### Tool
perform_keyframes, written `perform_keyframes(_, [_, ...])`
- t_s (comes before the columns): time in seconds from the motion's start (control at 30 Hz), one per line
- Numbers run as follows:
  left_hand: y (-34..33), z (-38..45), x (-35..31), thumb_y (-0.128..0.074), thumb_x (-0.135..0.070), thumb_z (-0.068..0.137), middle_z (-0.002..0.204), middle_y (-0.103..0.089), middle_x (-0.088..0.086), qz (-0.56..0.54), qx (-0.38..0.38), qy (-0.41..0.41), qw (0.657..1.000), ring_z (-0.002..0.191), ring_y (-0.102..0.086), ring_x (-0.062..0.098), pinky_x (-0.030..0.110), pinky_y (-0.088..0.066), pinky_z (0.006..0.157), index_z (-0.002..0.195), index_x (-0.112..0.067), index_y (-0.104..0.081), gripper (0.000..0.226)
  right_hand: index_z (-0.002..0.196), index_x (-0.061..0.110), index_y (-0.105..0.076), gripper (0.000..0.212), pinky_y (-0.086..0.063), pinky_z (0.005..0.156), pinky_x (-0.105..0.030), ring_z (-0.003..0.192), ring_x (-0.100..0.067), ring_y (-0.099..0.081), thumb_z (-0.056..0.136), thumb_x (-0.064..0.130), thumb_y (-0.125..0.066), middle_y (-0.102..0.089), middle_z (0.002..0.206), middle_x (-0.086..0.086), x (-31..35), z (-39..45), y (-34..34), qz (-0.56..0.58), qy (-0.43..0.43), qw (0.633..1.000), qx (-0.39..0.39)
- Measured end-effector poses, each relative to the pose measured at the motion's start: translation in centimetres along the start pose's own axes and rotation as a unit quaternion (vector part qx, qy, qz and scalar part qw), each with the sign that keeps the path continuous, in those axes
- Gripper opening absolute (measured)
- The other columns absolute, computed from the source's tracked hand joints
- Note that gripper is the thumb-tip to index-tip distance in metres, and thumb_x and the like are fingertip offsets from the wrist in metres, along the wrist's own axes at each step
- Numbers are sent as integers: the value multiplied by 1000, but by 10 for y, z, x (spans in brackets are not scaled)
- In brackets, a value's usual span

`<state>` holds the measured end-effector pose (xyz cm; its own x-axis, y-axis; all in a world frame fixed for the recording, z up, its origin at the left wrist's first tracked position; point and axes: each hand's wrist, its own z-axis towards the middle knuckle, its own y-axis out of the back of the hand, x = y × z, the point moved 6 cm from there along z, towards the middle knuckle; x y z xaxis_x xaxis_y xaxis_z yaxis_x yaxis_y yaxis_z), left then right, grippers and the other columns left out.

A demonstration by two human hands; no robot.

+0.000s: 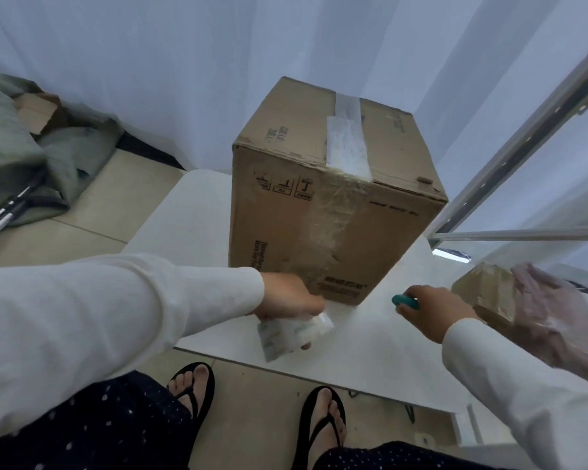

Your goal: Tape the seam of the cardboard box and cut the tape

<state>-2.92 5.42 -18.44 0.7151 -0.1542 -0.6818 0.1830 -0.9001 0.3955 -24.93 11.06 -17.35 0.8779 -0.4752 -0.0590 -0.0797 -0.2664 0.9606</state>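
Now L hand (291,301) gripping tape roll (294,335) (blurry).

Two cardboard boxes (333,195) (482,296), one tape roll (294,334), one teal cutter (404,301), two hands (287,298) (437,308), two sandals (192,390) (323,420).

A makeshift packing corner – not a proper workshop. White curtains (150,62) hang as walls around a small white table (190,215) on a beige tiled floor (92,212), with crumpled grey-green cloth (11,157) and cardboard scraps (36,111) heaped aside – a metal frame (523,144) stands right.
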Motion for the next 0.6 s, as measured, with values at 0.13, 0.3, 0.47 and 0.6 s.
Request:
perform_keyframes(0.13, [7,4,-13,-45,-33,85,59,-39,0,300,-80,-71,948,54,-35,17,26,-27,50,62,-15,-42,29,119,15,-52,32,-50,77,-26,89,-18,-60,92,32,-48,-61,107,-3,-9,4,-21,-82,25,996,-21])
perform_keyframes(0.3, [-10,1,-7,-45,-31,89,80,-52,5,588,-56,-128,797,72,-48,26,32,-40,63,86,-8,-58,28,133,17,-35,56,-49,82,-27,98,-19,-58,87,43,-51,-56,120,-5,-6,0,-41,-50,22,996,71])
perform_keyframes(0.47, [-11,6,9,-46,-44,91,107,-63,7,630,-13,-103,769,96,-58,29,33,-43,74,109,-11,-57,40,119,18,-56,36,-48,80,-21,92,-18,-60,90,38,-50,-64,110,-3,12,-12,18,22,60,998,-18])
perform_keyframes(0.6, [6,-2,-3,-48,-60,83,104,-66,1,628,-41,-89,772,87,-59,25,30,-43,71,106,-19,-61,48,81,12,-64,22,-28,56,-9,56,-6,-44,89,28,-51,-54,67,4,44,-64,106,183,209,881,-383])
